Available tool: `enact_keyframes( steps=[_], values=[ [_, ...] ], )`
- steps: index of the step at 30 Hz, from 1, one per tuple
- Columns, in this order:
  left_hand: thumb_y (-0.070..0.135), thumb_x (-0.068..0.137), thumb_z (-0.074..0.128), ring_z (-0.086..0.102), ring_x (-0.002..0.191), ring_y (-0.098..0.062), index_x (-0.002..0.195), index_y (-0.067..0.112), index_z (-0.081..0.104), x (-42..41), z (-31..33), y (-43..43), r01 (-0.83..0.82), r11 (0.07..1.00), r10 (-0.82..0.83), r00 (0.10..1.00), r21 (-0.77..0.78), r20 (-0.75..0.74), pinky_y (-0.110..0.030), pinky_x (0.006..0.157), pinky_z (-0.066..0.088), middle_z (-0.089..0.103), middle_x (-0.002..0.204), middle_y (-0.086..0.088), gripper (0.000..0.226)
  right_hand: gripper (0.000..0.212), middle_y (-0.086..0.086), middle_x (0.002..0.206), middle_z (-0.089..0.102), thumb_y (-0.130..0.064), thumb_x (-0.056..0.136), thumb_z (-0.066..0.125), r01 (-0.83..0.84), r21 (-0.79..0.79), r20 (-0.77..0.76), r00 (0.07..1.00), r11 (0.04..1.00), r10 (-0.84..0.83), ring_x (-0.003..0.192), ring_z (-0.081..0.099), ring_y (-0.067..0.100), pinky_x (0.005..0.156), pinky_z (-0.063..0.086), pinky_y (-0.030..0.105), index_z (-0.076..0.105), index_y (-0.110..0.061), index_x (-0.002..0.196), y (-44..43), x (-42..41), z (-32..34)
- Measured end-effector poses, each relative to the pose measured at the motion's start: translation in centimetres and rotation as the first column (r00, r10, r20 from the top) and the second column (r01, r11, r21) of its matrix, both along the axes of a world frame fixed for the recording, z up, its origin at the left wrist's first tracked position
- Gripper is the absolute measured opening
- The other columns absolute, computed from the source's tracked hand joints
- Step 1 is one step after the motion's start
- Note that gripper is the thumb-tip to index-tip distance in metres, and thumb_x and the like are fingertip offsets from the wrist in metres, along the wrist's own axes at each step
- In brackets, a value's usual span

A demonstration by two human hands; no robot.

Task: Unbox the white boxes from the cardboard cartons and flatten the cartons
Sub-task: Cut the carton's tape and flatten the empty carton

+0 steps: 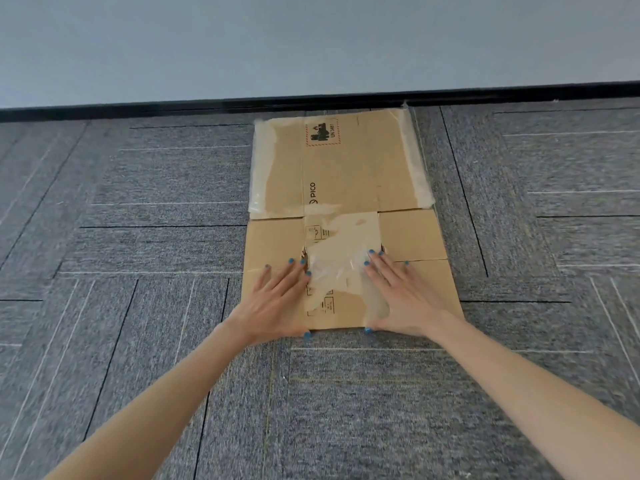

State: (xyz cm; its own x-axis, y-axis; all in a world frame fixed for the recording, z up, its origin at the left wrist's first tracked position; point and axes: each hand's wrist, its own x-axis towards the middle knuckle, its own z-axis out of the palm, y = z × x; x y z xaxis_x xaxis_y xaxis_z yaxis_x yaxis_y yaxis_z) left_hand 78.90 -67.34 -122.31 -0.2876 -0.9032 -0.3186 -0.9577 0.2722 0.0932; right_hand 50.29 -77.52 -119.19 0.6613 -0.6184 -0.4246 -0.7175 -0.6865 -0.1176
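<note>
1. Flattened PICO cardboard carton [346,174] lies on the grey carpet tiles [138,306], long axis running away from the person toward the wall [311,39].
2. Left hand [273,303] and right hand [401,296] press its near end, fingers straight and spread, either side of the clear tape [339,265].
3. Looks basically flat already; no white boxes in view.

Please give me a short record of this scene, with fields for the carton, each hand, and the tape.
carton: cardboard carton, flattened, lying on the grey carpet
left hand: left hand, fingers straight, pressing the carton's near end
right hand: right hand, fingers straight, pressing the same end
tape: clear tape, wrinkled, between the two hands
</note>
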Motion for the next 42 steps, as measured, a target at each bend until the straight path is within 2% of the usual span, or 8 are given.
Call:
enact_keyframes(
  steps=[5,12,15,19,23,26,32,42],
  values=[
    [0.101,0.056,0.015,-0.025,0.149,-0.019,0.153,0.030,-0.018,1.5,1.2,-4.2,-0.047,0.996,0.045,0.999,0.073,0.025,-0.058,0.121,-0.006,-0.027,0.161,0.004,0.124,0.115,0.004,0.157,-0.026,-0.071,0.077,0.055,0.070,0.008,0.057,0.996,0.997,-0.071,0.147,-0.017,0.019,0.120,0.005,0.050,-0.010,-0.015,0.153,-2.0,1.6,0.2],
    [0.100,0.054,0.012,-0.028,0.147,-0.018,0.153,0.033,-0.020,2.2,0.6,-5.2,-0.036,0.997,0.035,0.999,0.070,0.025,-0.060,0.120,-0.005,-0.028,0.160,0.006,0.123,0.116,0.004,0.159,-0.023,-0.072,0.075,0.057,0.066,-0.011,0.037,0.997,0.998,-0.065,0.147,-0.014,0.020,0.120,0.005,0.051,-0.006,-0.015,0.154,-2.8,2.1,0.3],
    [0.092,0.061,0.033,-0.026,0.148,-0.018,0.155,0.031,-0.017,1.5,1.2,-5.1,-0.066,0.994,0.063,0.997,0.085,0.041,-0.059,0.121,-0.005,-0.027,0.160,0.006,0.122,0.111,0.006,0.160,-0.019,-0.065,0.078,0.060,0.104,-0.036,0.031,0.994,0.994,-0.103,0.148,-0.010,0.023,0.120,0.005,0.050,-0.002,-0.014,0.154,-2.0,2.4,0.6],
    [0.073,0.076,0.059,-0.017,0.151,-0.021,0.156,0.023,-0.015,-0.1,2.4,-4.4,-0.127,0.985,0.120,0.991,0.119,0.067,-0.055,0.122,0.001,-0.022,0.162,0.002,0.120,0.088,0.009,0.161,-0.005,-0.046,0.088,0.060,0.135,-0.037,0.065,0.989,0.990,-0.132,0.148,0.005,0.028,0.120,0.012,0.047,0.012,-0.010,0.153,0.2,2.7,1.7],
    [0.062,0.086,0.058,-0.002,0.153,-0.022,0.155,0.023,-0.017,-1.8,4.3,-3.4,-0.168,0.981,0.158,0.982,0.099,0.103,-0.051,0.123,0.009,-0.006,0.166,-0.002,0.109,0.062,0.010,0.161,0.005,-0.035,0.097,0.050,0.172,-0.027,0.101,0.980,0.985,-0.168,0.147,0.013,0.029,0.119,0.017,0.044,0.026,-0.010,0.149,1.9,1.9,4.4],
    [0.057,0.093,0.052,0.006,0.153,-0.022,0.158,0.024,-0.005,-3.0,6.3,-2.5,-0.207,0.975,0.197,0.974,0.078,0.116,-0.049,0.123,0.014,0.007,0.166,-0.003,0.093,0.049,0.010,0.158,0.017,-0.030,0.099,0.046,0.208,-0.045,0.132,0.971,0.977,-0.201,0.141,0.028,0.027,0.113,0.029,0.042,0.037,-0.009,0.142,3.2,1.0,6.8],
    [0.050,0.101,0.045,0.035,0.143,-0.018,0.152,0.027,0.031,-7.1,13.1,0.6,-0.221,0.975,0.220,0.972,-0.001,0.083,-0.044,0.117,0.029,0.038,0.156,0.001,0.058,0.035,0.008,0.141,0.040,-0.024,0.099,0.045,0.229,-0.100,0.174,0.962,0.968,-0.209,0.112,0.052,0.024,0.086,0.042,0.035,0.046,-0.009,0.130,6.9,-1.1,14.2],
    [0.043,0.104,0.040,0.053,0.126,-0.021,0.145,0.024,0.046,-15.4,31.6,9.0,-0.140,0.990,0.141,0.989,0.021,-0.053,-0.040,0.105,0.039,0.054,0.142,-0.001,0.046,0.032,0.006,0.127,0.050,-0.021,0.100,0.043,0.413,-0.024,0.149,0.902,0.910,-0.405,0.105,0.055,0.023,0.074,0.040,0.033,0.046,-0.011,0.130,18.4,-7.2,32.5]
  ],
)
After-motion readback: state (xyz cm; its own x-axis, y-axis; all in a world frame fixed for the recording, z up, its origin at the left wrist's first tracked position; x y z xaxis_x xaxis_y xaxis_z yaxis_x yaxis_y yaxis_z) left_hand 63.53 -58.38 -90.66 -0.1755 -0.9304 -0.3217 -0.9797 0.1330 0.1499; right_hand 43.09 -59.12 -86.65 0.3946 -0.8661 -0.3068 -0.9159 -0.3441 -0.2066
